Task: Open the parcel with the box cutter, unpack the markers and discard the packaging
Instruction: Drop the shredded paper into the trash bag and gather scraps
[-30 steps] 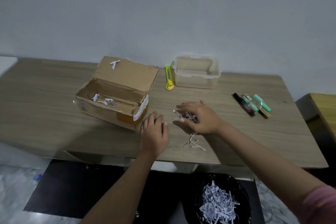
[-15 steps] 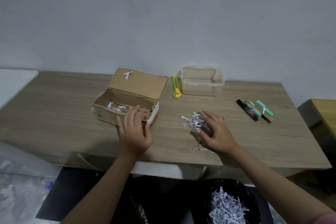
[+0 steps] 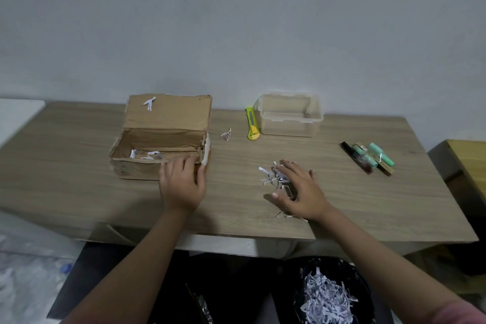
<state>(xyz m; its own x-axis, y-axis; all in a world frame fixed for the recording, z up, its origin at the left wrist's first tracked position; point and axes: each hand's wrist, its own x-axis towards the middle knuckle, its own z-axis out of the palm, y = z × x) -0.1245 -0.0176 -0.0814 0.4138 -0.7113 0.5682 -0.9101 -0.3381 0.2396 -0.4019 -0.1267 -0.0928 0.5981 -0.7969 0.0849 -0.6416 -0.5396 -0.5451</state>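
Note:
An open cardboard parcel [image 3: 147, 137] sits at the table's left with its lid flap up and a few shredded paper strips inside. My left hand [image 3: 182, 185] rests on the parcel's front right corner, fingers over the rim. My right hand [image 3: 302, 191] lies spread over a small heap of shredded paper [image 3: 271, 177] on the table, fingers apart. The yellow-green box cutter [image 3: 252, 127] lies beside a plastic container. Several markers [image 3: 368, 156] lie together at the right.
A clear plastic container [image 3: 290, 119] stands at the back of the wooden table [image 3: 65, 179]. One stray paper strip [image 3: 226, 134] lies near the cutter. A black bin [image 3: 328, 294] holding shredded paper stands below the table's front edge. Another wooden surface [image 3: 470, 163] is at far right.
My left hand moved from the table up onto the parcel's front corner. My right hand stayed on the paper heap. The view shifted, so the parcel now appears square-on.

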